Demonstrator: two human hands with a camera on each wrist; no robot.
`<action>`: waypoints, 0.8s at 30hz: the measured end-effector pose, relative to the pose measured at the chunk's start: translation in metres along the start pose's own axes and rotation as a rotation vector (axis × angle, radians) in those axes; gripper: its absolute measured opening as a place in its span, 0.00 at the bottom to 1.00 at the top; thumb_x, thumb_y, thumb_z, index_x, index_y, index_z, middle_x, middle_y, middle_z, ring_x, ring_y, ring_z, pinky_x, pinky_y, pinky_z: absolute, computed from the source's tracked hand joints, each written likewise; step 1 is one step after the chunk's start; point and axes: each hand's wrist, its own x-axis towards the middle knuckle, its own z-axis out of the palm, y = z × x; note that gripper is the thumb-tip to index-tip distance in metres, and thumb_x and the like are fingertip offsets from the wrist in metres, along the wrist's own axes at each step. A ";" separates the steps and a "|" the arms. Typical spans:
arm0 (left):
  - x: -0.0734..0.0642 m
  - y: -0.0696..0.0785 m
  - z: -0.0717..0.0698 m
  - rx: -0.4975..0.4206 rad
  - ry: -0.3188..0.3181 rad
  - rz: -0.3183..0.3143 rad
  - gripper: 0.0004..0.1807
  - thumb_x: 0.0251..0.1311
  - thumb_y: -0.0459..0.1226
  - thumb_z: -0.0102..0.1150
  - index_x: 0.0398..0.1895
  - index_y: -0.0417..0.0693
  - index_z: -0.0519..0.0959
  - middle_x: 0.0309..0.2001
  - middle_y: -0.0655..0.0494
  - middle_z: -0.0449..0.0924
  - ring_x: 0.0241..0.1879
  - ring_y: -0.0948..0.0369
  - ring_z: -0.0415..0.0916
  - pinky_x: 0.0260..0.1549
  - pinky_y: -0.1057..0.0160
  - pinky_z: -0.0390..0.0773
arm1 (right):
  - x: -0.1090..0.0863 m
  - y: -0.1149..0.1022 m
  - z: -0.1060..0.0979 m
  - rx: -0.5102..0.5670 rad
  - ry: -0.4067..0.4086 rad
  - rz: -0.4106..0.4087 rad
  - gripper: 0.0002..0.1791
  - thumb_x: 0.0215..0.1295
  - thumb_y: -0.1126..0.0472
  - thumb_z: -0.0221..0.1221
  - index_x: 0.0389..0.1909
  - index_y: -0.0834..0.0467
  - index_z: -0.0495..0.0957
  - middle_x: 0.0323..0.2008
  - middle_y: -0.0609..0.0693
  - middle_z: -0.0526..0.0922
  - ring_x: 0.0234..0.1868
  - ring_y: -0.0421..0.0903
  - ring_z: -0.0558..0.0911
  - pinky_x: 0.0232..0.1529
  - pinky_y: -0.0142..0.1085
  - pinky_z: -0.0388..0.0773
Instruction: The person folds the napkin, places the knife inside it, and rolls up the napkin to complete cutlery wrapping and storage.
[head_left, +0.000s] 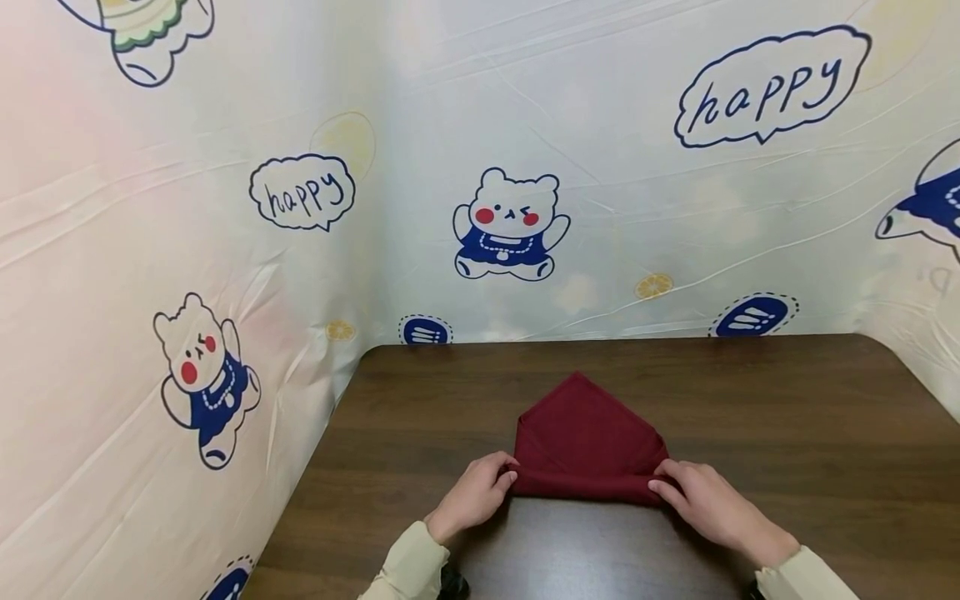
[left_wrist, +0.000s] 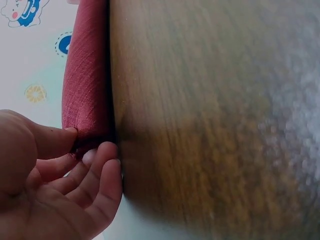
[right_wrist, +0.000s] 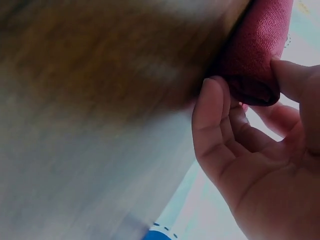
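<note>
Red cloth [head_left: 588, 429] lies on the brown table [head_left: 420, 400] in the head view, far edge pointed, near edge rolled, with the left hand [head_left: 472, 494] and the right hand [head_left: 711, 504] at the rolled ends. Left wrist view: thumb and fingers pinch one end. Right wrist view: thumb and fingers clamp the other.

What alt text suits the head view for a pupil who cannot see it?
A person's left hand and right hand hold either end of the rolled near edge of a dark red cloth, its far side pointed, on a brown table. Around the table, pale sheeting shows cartoon bears and the word "happy".
</note>
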 end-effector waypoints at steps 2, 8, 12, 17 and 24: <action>0.001 0.000 0.000 -0.029 0.000 -0.016 0.08 0.68 0.34 0.51 0.46 0.42 0.76 0.32 0.57 0.78 0.30 0.67 0.73 0.33 0.68 0.74 | 0.001 0.000 0.001 0.003 -0.008 0.028 0.04 0.67 0.53 0.59 0.34 0.48 0.78 0.28 0.36 0.81 0.30 0.31 0.78 0.33 0.33 0.75; 0.002 -0.002 0.000 -0.043 -0.010 -0.039 0.05 0.67 0.33 0.52 0.43 0.43 0.75 0.29 0.60 0.77 0.26 0.71 0.68 0.29 0.71 0.71 | 0.005 0.000 0.001 -0.014 -0.024 0.066 0.07 0.67 0.51 0.58 0.30 0.47 0.76 0.24 0.36 0.77 0.27 0.31 0.75 0.30 0.33 0.73; 0.004 -0.002 0.000 -0.033 -0.015 -0.058 0.06 0.66 0.34 0.53 0.43 0.43 0.76 0.29 0.59 0.78 0.26 0.70 0.69 0.29 0.70 0.72 | 0.007 0.001 0.000 -0.019 -0.048 0.090 0.10 0.68 0.49 0.57 0.28 0.47 0.74 0.20 0.36 0.72 0.23 0.31 0.70 0.28 0.32 0.70; 0.004 -0.003 0.000 -0.028 -0.022 -0.070 0.06 0.66 0.34 0.54 0.43 0.42 0.76 0.28 0.60 0.76 0.25 0.70 0.68 0.28 0.71 0.71 | 0.007 0.001 -0.001 0.002 -0.076 0.123 0.12 0.69 0.48 0.56 0.27 0.48 0.72 0.18 0.36 0.70 0.22 0.32 0.67 0.28 0.30 0.67; 0.006 -0.002 0.000 -0.043 -0.032 -0.103 0.07 0.65 0.35 0.54 0.42 0.41 0.78 0.24 0.61 0.75 0.21 0.71 0.68 0.24 0.71 0.71 | 0.008 0.000 0.000 0.012 -0.097 0.183 0.12 0.69 0.48 0.55 0.29 0.51 0.71 0.16 0.41 0.67 0.20 0.36 0.66 0.27 0.31 0.66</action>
